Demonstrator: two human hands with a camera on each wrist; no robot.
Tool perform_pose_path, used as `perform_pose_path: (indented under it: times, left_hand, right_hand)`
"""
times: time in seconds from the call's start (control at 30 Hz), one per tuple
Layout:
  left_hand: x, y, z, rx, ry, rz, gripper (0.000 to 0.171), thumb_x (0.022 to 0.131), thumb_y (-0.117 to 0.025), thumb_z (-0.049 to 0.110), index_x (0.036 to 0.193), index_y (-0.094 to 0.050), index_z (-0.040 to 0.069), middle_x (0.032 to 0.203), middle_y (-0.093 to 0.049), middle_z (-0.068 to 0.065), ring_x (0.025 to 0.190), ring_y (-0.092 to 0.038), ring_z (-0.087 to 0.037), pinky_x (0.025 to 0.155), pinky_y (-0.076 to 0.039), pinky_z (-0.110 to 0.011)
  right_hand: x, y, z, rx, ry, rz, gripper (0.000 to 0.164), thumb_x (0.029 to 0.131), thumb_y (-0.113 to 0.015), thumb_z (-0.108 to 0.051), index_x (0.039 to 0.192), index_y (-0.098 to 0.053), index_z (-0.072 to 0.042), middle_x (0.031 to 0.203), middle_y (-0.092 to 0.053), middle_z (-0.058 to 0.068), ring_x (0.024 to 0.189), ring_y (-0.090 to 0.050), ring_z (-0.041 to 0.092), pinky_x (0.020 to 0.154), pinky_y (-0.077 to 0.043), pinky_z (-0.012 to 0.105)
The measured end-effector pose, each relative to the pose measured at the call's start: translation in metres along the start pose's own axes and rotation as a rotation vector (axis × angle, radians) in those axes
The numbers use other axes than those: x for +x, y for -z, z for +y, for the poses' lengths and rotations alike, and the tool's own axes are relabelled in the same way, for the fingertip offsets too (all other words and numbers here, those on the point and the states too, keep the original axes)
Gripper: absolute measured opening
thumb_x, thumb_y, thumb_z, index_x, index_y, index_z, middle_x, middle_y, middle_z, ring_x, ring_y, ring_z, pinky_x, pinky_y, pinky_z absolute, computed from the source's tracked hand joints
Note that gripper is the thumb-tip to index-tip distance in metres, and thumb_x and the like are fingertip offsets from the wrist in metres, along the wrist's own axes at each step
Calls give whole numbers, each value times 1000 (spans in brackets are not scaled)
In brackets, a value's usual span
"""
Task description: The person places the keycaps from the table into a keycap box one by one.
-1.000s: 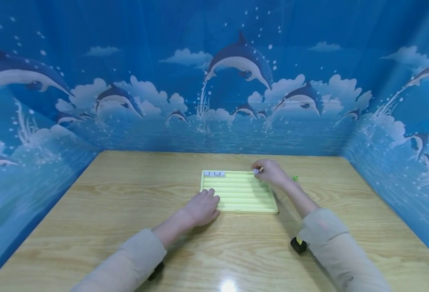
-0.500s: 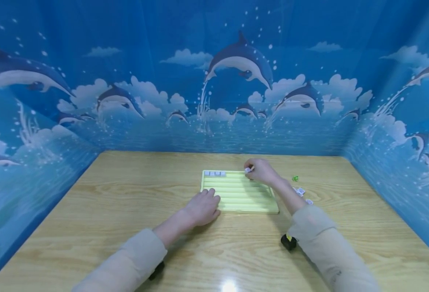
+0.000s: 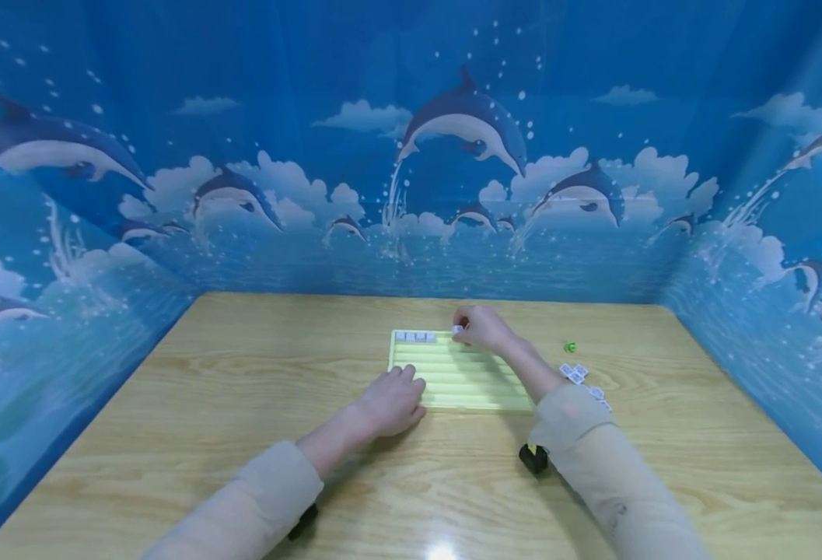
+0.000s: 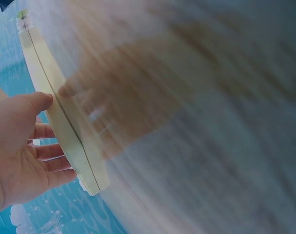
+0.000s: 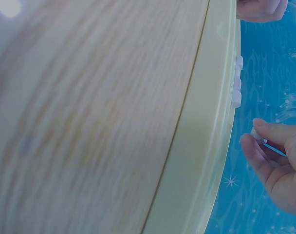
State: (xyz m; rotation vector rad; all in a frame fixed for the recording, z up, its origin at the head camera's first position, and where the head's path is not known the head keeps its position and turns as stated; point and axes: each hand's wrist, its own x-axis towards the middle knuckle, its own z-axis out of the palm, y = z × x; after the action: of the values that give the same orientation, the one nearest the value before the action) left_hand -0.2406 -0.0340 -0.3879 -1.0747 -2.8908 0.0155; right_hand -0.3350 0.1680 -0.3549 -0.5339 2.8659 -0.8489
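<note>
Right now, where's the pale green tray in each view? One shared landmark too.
Head: tray below centre, slightly right.
Left wrist: tray is a slanting strip, left part.
Right wrist: tray is a tall curved band, right of centre.
Landmark: left hand, at left edge and top right respectively in wrist views.

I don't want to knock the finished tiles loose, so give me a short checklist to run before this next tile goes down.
1. Right hand pinches a white tile: ok.
2. Left hand touches the pale green tray: ok.
3. Row of four tiles lined up along the tray's far edge: ok.
4. Held tile against the row: not ok, a gap shows between them.
5. Held tile's marking readable: cannot tell, too small.
6. Spare tiles off the tray: ok, on the table to its right.
</note>
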Motion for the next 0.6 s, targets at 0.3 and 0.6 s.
perform_pose_path:
  times: [0.3, 0.6]
  left_hand:
    - [0, 1, -1, 10, 9, 11, 24, 89, -59, 31, 89, -57, 7, 90, -49, -7, 80, -49, -19, 69, -47, -29]
    - [0, 0, 0, 19, -5, 12, 25, 89, -58, 32, 89, -57, 7, 88, -49, -7, 78, -49, -19, 67, -47, -29]
  right_hand:
    - [14, -4, -5, -72, 43, -7, 17, 82, -65, -3, 98, -61, 3, 84, -61, 9, 66, -56, 16, 60, -50, 27]
    - [23, -15, -3, -169, 70, -55, 9, 84, -59, 1, 91, -64, 1, 75, -58, 6, 66, -51, 16, 60, -45, 27]
